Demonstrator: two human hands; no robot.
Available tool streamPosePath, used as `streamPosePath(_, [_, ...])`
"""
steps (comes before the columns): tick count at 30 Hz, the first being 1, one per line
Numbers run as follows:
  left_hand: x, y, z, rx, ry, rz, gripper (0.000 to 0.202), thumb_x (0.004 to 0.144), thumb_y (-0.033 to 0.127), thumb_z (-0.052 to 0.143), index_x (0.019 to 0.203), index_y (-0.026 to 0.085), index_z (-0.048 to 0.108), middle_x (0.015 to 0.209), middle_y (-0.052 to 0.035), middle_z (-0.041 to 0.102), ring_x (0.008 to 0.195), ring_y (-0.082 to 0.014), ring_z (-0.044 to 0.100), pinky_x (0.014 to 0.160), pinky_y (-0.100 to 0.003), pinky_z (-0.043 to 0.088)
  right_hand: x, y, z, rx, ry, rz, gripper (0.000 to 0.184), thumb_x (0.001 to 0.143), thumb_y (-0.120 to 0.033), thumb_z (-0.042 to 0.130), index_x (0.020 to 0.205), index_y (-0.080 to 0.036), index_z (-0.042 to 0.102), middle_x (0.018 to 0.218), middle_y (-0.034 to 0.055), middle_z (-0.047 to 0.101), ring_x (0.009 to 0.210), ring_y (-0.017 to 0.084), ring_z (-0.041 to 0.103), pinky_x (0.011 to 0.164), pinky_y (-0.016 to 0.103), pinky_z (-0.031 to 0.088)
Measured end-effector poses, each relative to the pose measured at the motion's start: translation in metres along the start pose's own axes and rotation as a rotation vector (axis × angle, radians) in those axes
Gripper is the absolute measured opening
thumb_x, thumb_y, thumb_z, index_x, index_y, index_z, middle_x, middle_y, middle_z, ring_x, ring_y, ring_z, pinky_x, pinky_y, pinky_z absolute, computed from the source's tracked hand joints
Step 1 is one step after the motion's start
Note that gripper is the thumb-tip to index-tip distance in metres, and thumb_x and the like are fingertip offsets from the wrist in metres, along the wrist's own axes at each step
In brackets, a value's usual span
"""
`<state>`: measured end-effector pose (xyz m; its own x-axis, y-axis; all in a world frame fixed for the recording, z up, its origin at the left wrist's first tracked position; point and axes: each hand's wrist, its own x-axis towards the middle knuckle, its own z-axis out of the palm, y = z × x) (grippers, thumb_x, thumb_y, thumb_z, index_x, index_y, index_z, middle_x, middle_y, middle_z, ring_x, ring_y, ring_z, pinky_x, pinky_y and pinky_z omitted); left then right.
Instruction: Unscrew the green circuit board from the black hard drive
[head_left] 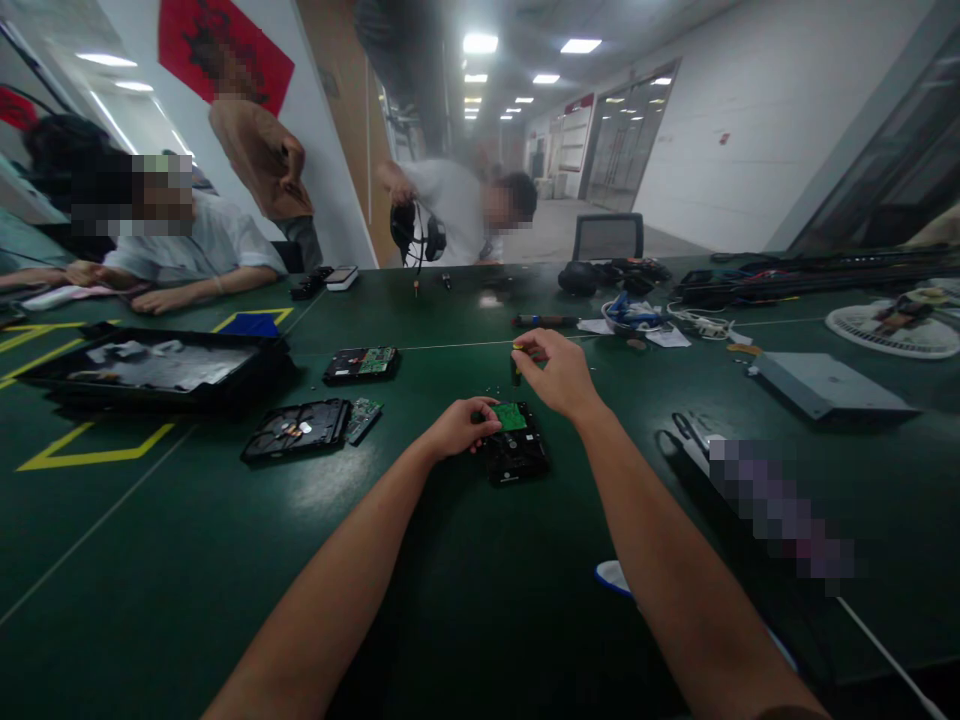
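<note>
Through the head camera, the person is leaning over a dark green desk (420,610) with both bare forearms stretched forward. The left hand (461,425) is curling its fingers over the near left corner of a black hard drive (517,458) and bracing it flat on the desk. A small green circuit board (511,416) is showing on the drive's top, just beside those fingers. The right hand (559,375) is hovering just beyond the drive, pinching a short dark tool (516,368) between thumb and fingertips. It is probably a small screwdriver, though it is too small to tell for sure.

The step in hand seems to be work on the board's fastenings. The next move would call for setting the tool's tip squarely down on the board while the drive is being held firm.

Two more opened drives (296,430) are lying well apart to the left, beyond them a shallow black tray (150,368). A flat grey box (829,385) is sitting to the right, with cables and small tools trailing along the far edge. Other people are working across the desk: one seated person (202,245) and another (457,210) bending over with headphones. Ceiling lights are shining down a long white corridor behind them.
</note>
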<state>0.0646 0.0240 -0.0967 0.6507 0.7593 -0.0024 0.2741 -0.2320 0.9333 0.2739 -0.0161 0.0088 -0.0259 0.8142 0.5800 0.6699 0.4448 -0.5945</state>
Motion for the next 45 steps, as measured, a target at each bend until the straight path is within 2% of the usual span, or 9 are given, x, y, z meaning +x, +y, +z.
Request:
streamPosePath(3, [0.0, 0.001, 0.0, 0.007, 0.0, -0.007, 0.031, 0.088, 0.042, 0.071, 0.089, 0.012, 0.065, 0.152, -0.0166, 0.045, 0.054, -0.0024, 0.055, 0.046, -0.022, 0.049, 0.0, 0.005, 0.003, 0.022, 0.005, 0.014, 0.017, 0.09, -0.028, 0.062, 0.106, -0.023, 0.065, 0.11, 0.0077, 0.071, 0.099, 0.023, 0.068, 0.092, 0.04, 0.053])
streamPosePath(7, [0.0, 0.0, 0.0, 0.011, -0.004, -0.008, 0.031, 0.088, 0.042, 0.071, 0.089, 0.012, 0.065, 0.153, -0.0164, 0.045, 0.054, -0.0023, 0.055, 0.045, -0.021, 0.049, 0.0, 0.009, 0.004, 0.023, 0.011, 0.025, 0.016, 0.091, -0.031, 0.062, 0.104, -0.023, 0.066, 0.105, 0.0081, 0.072, 0.097, 0.024, 0.068, 0.091, 0.041, 0.053])
streamPosePath(13, [0.001, -0.003, -0.001, 0.005, 0.006, 0.004, 0.031, 0.086, 0.042, 0.073, 0.088, 0.012, 0.067, 0.151, -0.016, 0.047, 0.054, -0.0029, 0.056, 0.045, -0.022, 0.05, 0.0, 0.009, 0.003, -0.029, 0.021, -0.03, 0.018, 0.091, -0.026, 0.059, 0.106, -0.023, 0.068, 0.113, 0.0091, 0.07, 0.1, 0.024, 0.067, 0.093, 0.042, 0.053])
streamPosePath(19, [0.003, -0.007, -0.001, 0.002, 0.001, -0.008, 0.03, 0.086, 0.042, 0.073, 0.088, 0.013, 0.066, 0.152, -0.0152, 0.046, 0.053, -0.0029, 0.056, 0.044, -0.022, 0.05, 0.001, 0.011, 0.004, 0.0, 0.031, 0.037, 0.018, 0.088, -0.028, 0.064, 0.105, -0.023, 0.066, 0.106, 0.0074, 0.073, 0.096, 0.024, 0.069, 0.091, 0.042, 0.054])
streamPosePath(26, [0.005, -0.01, -0.001, 0.002, 0.007, 0.023, 0.025, 0.086, 0.037, 0.073, 0.088, 0.013, 0.065, 0.15, -0.0141, 0.049, 0.052, -0.0029, 0.057, 0.043, -0.023, 0.051, 0.001, 0.01, 0.002, -0.061, 0.035, -0.043, 0.016, 0.09, -0.027, 0.061, 0.104, -0.023, 0.069, 0.109, 0.0093, 0.07, 0.098, 0.024, 0.067, 0.092, 0.042, 0.053])
streamPosePath(31, [0.004, -0.011, -0.002, 0.014, 0.001, 0.023, 0.023, 0.087, 0.035, 0.072, 0.088, 0.013, 0.065, 0.149, -0.0135, 0.05, 0.052, -0.0027, 0.057, 0.043, -0.022, 0.051, 0.001, 0.01, 0.001, -0.034, 0.051, 0.01, 0.014, 0.088, -0.028, 0.064, 0.1, -0.022, 0.066, 0.109, 0.0087, 0.071, 0.094, 0.023, 0.068, 0.088, 0.04, 0.054])
streamPosePath(35, [0.004, -0.01, -0.002, 0.012, 0.01, 0.018, 0.025, 0.087, 0.036, 0.073, 0.088, 0.013, 0.066, 0.149, -0.0147, 0.049, 0.052, -0.0028, 0.057, 0.043, -0.023, 0.051, 0.001, 0.01, 0.001, -0.057, 0.049, 0.013, 0.014, 0.089, -0.031, 0.065, 0.099, -0.022, 0.067, 0.099, 0.0073, 0.072, 0.089, 0.023, 0.069, 0.086, 0.04, 0.054])
streamPosePath(40, [0.004, -0.009, -0.001, 0.009, 0.01, -0.007, 0.03, 0.086, 0.041, 0.075, 0.089, 0.012, 0.067, 0.15, -0.0158, 0.048, 0.054, -0.0032, 0.057, 0.045, -0.022, 0.051, 0.002, 0.012, 0.002, -0.079, 0.076, -0.065, 0.013, 0.089, -0.026, 0.062, 0.1, -0.022, 0.069, 0.105, 0.0078, 0.072, 0.091, 0.023, 0.069, 0.088, 0.04, 0.055])
streamPosePath(45, [0.004, -0.01, -0.001, -0.002, 0.009, 0.002, 0.031, 0.086, 0.042, 0.074, 0.088, 0.012, 0.067, 0.151, -0.0158, 0.047, 0.054, -0.0032, 0.057, 0.045, -0.023, 0.051, 0.002, 0.014, 0.003, -0.067, 0.108, -0.003, 0.012, 0.086, -0.03, 0.069, 0.095, -0.021, 0.066, 0.1, 0.0068, 0.073, 0.085, 0.022, 0.07, 0.082, 0.039, 0.057])
